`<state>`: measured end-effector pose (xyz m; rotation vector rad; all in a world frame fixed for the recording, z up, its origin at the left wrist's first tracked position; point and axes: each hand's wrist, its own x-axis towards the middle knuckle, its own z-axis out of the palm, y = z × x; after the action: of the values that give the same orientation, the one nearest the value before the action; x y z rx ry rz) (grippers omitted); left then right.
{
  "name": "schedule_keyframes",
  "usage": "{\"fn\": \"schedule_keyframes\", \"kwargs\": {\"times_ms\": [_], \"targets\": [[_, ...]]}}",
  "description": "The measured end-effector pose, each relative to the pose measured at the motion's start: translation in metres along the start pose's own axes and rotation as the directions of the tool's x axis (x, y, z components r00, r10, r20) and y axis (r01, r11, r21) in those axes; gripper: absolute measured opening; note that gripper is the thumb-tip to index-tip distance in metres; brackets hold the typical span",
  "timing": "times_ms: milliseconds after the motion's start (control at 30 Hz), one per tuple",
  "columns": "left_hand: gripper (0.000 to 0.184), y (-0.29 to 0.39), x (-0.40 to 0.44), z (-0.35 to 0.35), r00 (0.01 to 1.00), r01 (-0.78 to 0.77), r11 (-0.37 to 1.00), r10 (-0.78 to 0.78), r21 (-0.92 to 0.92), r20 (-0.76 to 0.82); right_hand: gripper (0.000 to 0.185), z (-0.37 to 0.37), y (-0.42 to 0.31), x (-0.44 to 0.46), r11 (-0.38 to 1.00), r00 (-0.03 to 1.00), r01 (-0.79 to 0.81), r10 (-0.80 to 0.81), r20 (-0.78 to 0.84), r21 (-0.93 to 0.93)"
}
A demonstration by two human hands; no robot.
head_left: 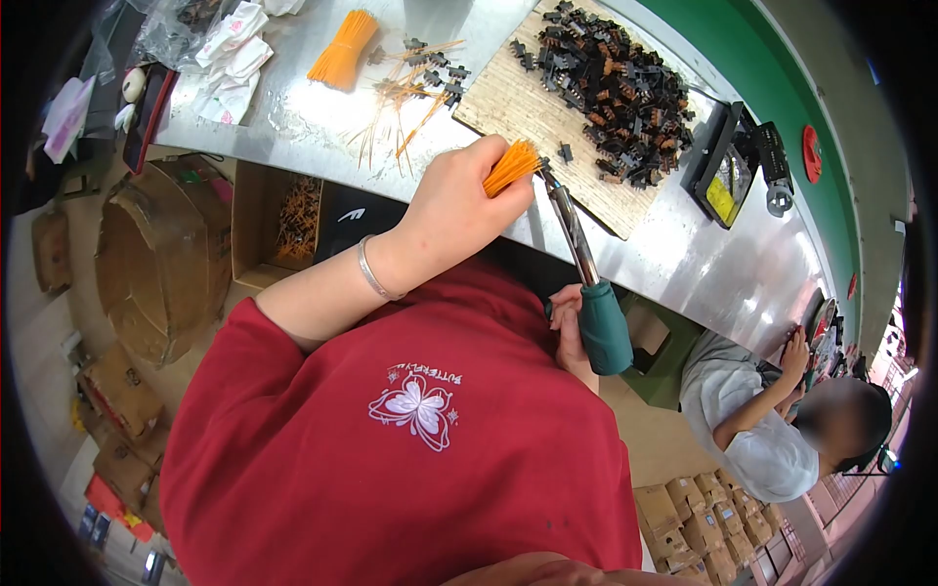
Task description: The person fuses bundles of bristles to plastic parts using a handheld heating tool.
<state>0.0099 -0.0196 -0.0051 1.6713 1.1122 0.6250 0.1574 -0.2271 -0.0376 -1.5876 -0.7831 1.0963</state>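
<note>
My left hand (459, 200), with a bangle at the wrist, is closed around a bundle of thin orange wires (512, 168) whose ends fan out. A soldering iron (605, 327) with a green handle points up the bench, its dark tip at the wire ends beside a small black part. My right hand (569, 317) is curled against the handle and partly hidden behind it. A wooden board (503, 98) carries a heap of small black slide switches (616, 93); one lies apart near the wires. Several switches with orange wires attached (430, 73) lie scattered left of the board.
Another orange wire bundle (344, 49) lies on the metal bench (293, 122), near crumpled tissues (234, 59). Right of the board is a black holder with a yellow sponge (723, 195). Below are cartons (161, 259). A co-worker (752, 420) sits at the right.
</note>
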Motion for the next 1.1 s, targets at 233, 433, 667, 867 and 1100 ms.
{"fn": "schedule_keyframes", "kwargs": {"times_ms": [233,433,667,867,1100], "targets": [[0.028,0.001,0.0,0.0,1.0,0.017,1.0,-0.017,-0.003,0.009,0.021,0.002,-0.001,0.0,1.0,1.0,0.015,-0.015,-0.021,-0.017],[0.028,0.001,0.0,-0.001,1.0,0.018,1.0,-0.018,0.009,0.012,0.022,0.0,0.004,-0.001,1.0,1.0,-0.013,0.013,-0.014,-0.013],[0.027,0.001,0.0,0.0,1.0,0.023,1.0,-0.023,0.003,0.007,0.022,0.001,0.001,-0.001,0.996,1.0,0.0,0.0,-0.001,-0.091],[0.023,0.001,-0.001,0.0,1.0,0.023,1.0,-0.023,0.009,0.009,0.019,-0.001,-0.014,0.007,0.987,0.995,0.056,-0.042,-0.095,0.149],[0.022,-0.003,-0.001,0.003,1.0,-0.013,1.0,0.013,0.003,-0.018,0.013,-0.034,-0.027,0.044,0.863,0.916,0.393,-0.337,-0.217,0.317]]}}
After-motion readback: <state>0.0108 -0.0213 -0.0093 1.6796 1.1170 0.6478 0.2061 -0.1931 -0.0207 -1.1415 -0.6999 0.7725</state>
